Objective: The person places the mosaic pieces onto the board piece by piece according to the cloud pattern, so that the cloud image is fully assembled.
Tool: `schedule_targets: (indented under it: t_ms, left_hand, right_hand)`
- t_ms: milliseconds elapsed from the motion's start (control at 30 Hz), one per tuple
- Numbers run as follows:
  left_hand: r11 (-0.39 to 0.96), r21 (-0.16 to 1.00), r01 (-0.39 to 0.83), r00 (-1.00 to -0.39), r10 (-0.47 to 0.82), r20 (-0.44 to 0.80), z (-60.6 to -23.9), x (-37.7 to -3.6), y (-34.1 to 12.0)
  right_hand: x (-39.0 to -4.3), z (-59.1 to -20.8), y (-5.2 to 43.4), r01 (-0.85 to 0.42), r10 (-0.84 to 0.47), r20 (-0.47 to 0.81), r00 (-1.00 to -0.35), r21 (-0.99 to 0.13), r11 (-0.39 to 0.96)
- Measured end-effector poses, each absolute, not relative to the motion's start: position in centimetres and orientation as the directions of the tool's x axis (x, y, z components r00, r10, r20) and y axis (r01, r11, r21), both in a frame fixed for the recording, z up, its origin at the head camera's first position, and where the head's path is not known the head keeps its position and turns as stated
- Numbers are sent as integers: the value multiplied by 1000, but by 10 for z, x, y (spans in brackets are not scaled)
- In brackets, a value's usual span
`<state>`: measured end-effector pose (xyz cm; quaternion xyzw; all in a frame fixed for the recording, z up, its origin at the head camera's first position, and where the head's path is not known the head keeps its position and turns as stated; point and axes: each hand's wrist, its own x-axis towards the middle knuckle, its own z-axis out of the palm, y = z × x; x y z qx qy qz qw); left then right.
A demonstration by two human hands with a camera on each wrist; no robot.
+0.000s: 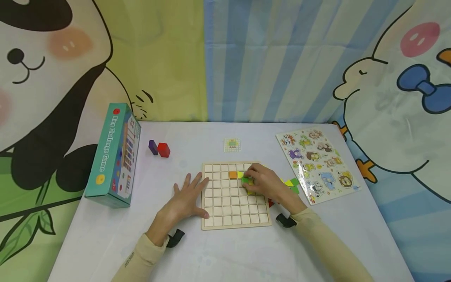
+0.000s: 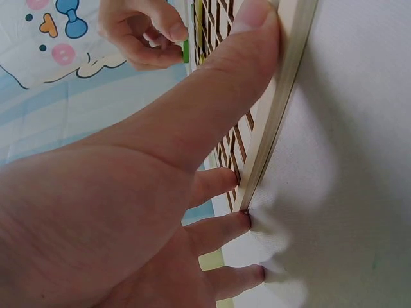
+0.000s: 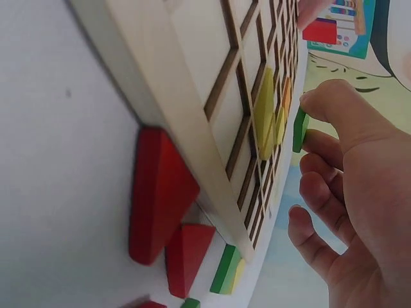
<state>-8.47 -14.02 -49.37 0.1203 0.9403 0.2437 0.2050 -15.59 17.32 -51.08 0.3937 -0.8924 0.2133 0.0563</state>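
A square wooden grid board [image 1: 225, 201] lies flat on the white table. My left hand [image 1: 188, 199] is spread at its left side, the thumb resting on the wooden rim [image 2: 282, 96] and fingertips at the edge and the tabletop. Over the board's upper right, my right hand [image 1: 264, 182] pinches a thin green tile [image 3: 300, 129] between thumb and forefinger. In the right wrist view the tile is held just above the grid. An orange tile [image 1: 233, 174] and a yellow piece [image 1: 240, 174] sit in the grid, with another yellow piece [image 3: 264, 115] nearby.
Loose red triangular pieces [image 3: 160, 199] and green and yellow pieces [image 1: 294, 182] lie off the board's right side. A pattern card [image 1: 232, 145] is behind it. A sticker sheet [image 1: 318, 164] lies right; a game box [image 1: 112, 156], red block [image 1: 163, 150] and purple block [image 1: 153, 147] stand left.
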Motion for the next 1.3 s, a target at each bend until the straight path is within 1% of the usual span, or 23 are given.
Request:
schedule_targets:
  t_ms: [167,467,767,1033,1300]
  left_hand:
    - [853,506,124,-889,322,-326,-494,-85,-140]
    - [853,507,126,-889,324,-323,-493,-85,-139]
    - [849,512,129,-889,328,-319,-491,-85,-139]
    - [844,521,126,-886,332,-323,-490,-85,-139]
    - [846,518,127,-884,334,-328,-490,-85,-139]
  right_hand:
    - [-154,-514,169,-723,-683,248,-687,-328,608]
    - [-155,-519,165,-749,-698,277,-660,-316,583]
    - [-154,-520,165,-744,-694,273,-666,-317,589]
    - [-153,-512,175,-722,-664,285,-691,-326,611]
    - [-151,-510,208,-689,-613,316,-725,-353,633]
